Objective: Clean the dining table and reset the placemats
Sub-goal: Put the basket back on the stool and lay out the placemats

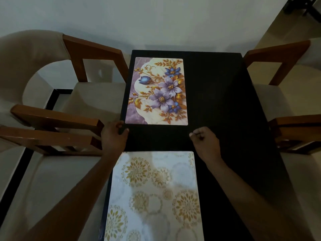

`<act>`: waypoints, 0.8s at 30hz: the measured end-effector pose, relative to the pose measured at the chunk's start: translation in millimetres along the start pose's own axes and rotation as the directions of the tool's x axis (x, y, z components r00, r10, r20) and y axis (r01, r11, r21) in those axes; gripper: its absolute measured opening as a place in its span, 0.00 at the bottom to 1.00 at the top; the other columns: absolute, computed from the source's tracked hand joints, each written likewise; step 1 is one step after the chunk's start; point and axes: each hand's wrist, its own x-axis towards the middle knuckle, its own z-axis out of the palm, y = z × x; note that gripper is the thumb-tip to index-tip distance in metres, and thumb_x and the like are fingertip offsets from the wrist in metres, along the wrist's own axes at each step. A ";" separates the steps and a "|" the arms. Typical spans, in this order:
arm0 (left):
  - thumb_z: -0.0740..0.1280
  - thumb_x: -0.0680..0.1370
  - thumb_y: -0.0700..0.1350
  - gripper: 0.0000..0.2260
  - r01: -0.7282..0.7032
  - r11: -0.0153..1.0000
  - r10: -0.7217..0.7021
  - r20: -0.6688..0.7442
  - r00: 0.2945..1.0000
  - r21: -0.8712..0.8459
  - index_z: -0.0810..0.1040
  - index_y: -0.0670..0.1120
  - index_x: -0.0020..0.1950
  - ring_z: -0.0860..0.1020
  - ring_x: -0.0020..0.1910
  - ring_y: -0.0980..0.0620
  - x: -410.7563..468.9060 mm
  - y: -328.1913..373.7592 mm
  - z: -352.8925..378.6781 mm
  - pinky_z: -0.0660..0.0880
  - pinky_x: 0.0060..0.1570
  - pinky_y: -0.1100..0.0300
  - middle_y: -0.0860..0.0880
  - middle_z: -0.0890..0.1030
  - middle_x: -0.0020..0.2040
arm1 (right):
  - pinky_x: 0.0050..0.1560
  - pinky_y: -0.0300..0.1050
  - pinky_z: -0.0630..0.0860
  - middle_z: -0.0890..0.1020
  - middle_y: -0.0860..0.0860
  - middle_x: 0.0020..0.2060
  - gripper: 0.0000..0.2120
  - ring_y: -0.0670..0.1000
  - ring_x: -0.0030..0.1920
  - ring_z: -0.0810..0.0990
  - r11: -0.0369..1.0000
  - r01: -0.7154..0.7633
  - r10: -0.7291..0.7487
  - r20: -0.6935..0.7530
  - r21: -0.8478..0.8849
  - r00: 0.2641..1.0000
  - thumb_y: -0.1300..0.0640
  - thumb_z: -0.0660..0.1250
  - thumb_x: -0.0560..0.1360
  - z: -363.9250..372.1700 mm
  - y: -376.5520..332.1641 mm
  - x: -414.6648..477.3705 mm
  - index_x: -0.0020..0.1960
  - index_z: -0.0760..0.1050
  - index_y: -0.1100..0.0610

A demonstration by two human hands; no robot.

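Observation:
A black dining table carries two placemats on its left half. The far placemat shows purple and blue flowers with gold leaves. The near placemat is pale marble with gold medallions. My left hand rests at the table's left edge, just below the floral placemat's near-left corner, fingers loosely curled and holding nothing. My right hand hovers over bare tabletop between the two mats, fingers curled into a loose fist, holding nothing visible.
Cream upholstered chairs with wooden arms stand along both sides: two on the left and two on the right. The table's far edge meets a pale wall. The right half of the table holds no mats.

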 end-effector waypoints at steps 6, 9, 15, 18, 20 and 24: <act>0.79 0.76 0.44 0.14 0.112 0.991 -0.110 0.027 0.994 -0.079 0.85 0.46 0.60 0.82 0.47 0.51 -155.3 -30.4 -39.1 0.74 0.47 0.64 0.48 0.84 0.54 | 0.49 0.39 0.77 0.83 0.45 0.48 0.08 0.43 0.50 0.82 0.993 -0.113 0.107 0.189 0.022 0.976 0.54 0.75 0.78 -28.2 80.6 -135.6 0.56 0.81 0.51; 0.80 0.76 0.43 0.13 0.192 0.980 -0.189 0.054 0.981 -0.059 0.86 0.46 0.59 0.82 0.45 0.54 -229.2 -38.8 -50.3 0.74 0.48 0.60 0.47 0.86 0.54 | 0.55 0.45 0.79 0.83 0.45 0.49 0.09 0.45 0.51 0.82 0.989 -0.146 0.138 0.224 0.020 0.965 0.54 0.74 0.79 -41.7 108.5 -186.3 0.59 0.81 0.52; 0.79 0.76 0.45 0.17 0.319 0.947 -0.317 0.054 0.947 -0.034 0.85 0.45 0.64 0.81 0.52 0.52 -345.9 -53.0 -66.8 0.75 0.54 0.58 0.48 0.85 0.62 | 0.59 0.45 0.76 0.82 0.48 0.55 0.16 0.50 0.57 0.80 0.986 -0.167 0.161 0.293 -0.005 0.942 0.54 0.74 0.79 -67.0 156.4 -257.6 0.65 0.79 0.54; 0.79 0.76 0.45 0.22 0.406 0.914 -0.403 0.085 0.911 -0.020 0.82 0.44 0.69 0.81 0.56 0.50 -392.1 -63.7 -74.7 0.76 0.59 0.55 0.45 0.83 0.67 | 0.61 0.47 0.76 0.80 0.49 0.61 0.21 0.49 0.59 0.79 0.978 -0.209 0.196 0.332 0.003 0.923 0.55 0.75 0.79 -83.8 175.4 -291.0 0.70 0.76 0.54; 0.79 0.76 0.44 0.25 0.465 0.884 -0.458 0.120 0.881 -0.046 0.80 0.43 0.72 0.81 0.61 0.46 -413.8 -68.4 -78.9 0.76 0.61 0.52 0.43 0.81 0.69 | 0.64 0.50 0.77 0.79 0.51 0.65 0.25 0.48 0.59 0.78 0.971 -0.240 0.220 0.361 0.010 0.906 0.55 0.75 0.78 -90.8 186.4 -309.1 0.73 0.74 0.55; 0.78 0.76 0.43 0.26 0.509 0.860 -0.502 0.113 0.857 -0.037 0.79 0.43 0.73 0.81 0.63 0.45 -439.0 -74.9 -87.9 0.78 0.62 0.49 0.43 0.80 0.71 | 0.67 0.54 0.77 0.78 0.52 0.67 0.28 0.53 0.64 0.79 0.964 -0.267 0.234 0.441 0.013 0.866 0.56 0.75 0.78 -92.7 197.4 -332.6 0.76 0.71 0.56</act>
